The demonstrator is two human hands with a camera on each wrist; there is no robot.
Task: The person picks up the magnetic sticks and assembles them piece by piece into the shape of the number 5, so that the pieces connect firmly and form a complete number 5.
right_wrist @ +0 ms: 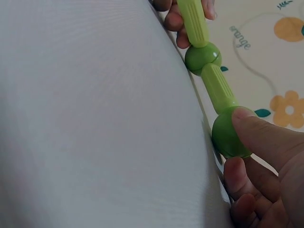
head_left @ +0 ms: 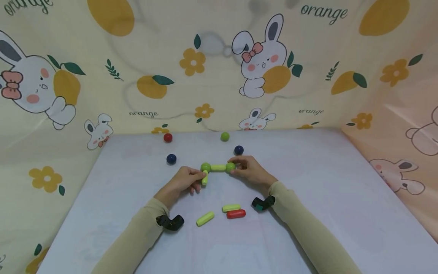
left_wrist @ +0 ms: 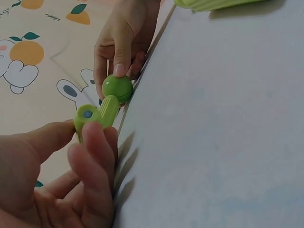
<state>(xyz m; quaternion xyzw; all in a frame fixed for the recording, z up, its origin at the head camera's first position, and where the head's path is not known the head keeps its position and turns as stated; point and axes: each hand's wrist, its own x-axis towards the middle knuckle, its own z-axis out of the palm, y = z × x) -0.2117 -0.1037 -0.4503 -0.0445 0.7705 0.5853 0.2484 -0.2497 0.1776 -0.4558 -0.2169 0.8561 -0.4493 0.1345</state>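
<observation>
Two green balls, the left ball [head_left: 205,167] and the right ball [head_left: 230,167], are joined by a light green ribbed rod [head_left: 218,168]. A second light green rod [head_left: 205,179] runs from the left ball toward the front. My left hand [head_left: 183,179] pinches this second rod between thumb and fingers; in the left wrist view the rod's end [left_wrist: 87,114] faces the camera. My right hand [head_left: 251,171] pinches the right ball, its thumb on the ball [right_wrist: 230,133] in the right wrist view.
Nearer the front lie two light green rods, one [head_left: 205,219] alone and one [head_left: 231,207] beside a red rod [head_left: 236,214]. Farther back are a red ball [head_left: 168,137], a green ball [head_left: 224,136] and two dark blue balls [head_left: 171,159]. A printed cloth [head_left: 219,76] hangs behind the white table [head_left: 308,171].
</observation>
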